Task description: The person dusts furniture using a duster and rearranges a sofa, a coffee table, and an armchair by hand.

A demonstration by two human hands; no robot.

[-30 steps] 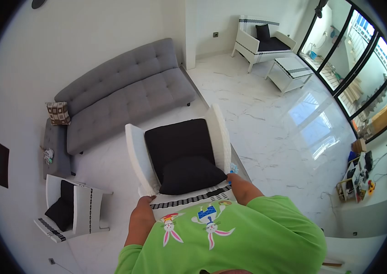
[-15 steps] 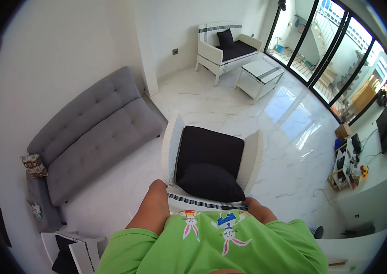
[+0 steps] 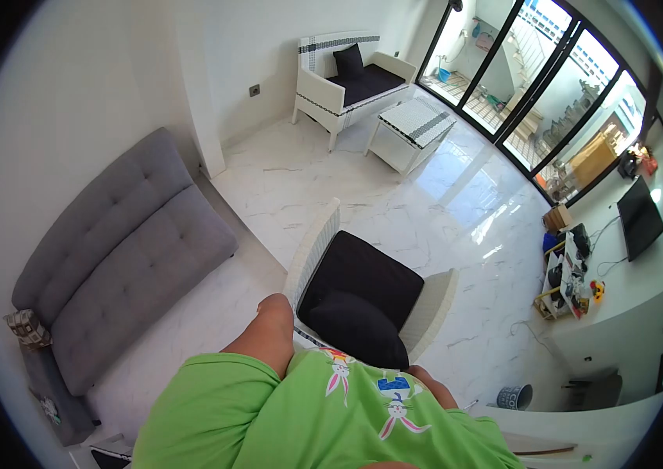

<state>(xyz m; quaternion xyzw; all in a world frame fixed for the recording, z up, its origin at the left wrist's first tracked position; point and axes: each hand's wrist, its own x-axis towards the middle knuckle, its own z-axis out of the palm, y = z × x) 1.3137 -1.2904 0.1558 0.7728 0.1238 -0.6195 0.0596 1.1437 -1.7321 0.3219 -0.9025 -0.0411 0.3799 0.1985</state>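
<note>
Right in front of my body is a white woven armchair (image 3: 431, 313) with a black seat cushion (image 3: 370, 270) and a loose black pillow (image 3: 356, 327) against its back. My left hand (image 3: 273, 306) is at the left side of the chair's back, its fingers mostly hidden. At the opposite rear corner, my right hand (image 3: 428, 381) is largely covered by the chair and my green shirt. The chair shifts along with both arms, so it appears gripped from either side.
A grey tufted sofa (image 3: 140, 258) lies along the left wall. Farther back stand a white bench (image 3: 322, 102) and a low white table (image 3: 410, 129) by the glass doors (image 3: 539, 102). On the right are a cluttered shelf (image 3: 554, 273), a television (image 3: 640, 217) and a patterned bin (image 3: 514, 397).
The armchair has turned clockwise and moved right, away from the sofa, along with my arms. My view has swung right, bringing the bin more fully into sight.
</note>
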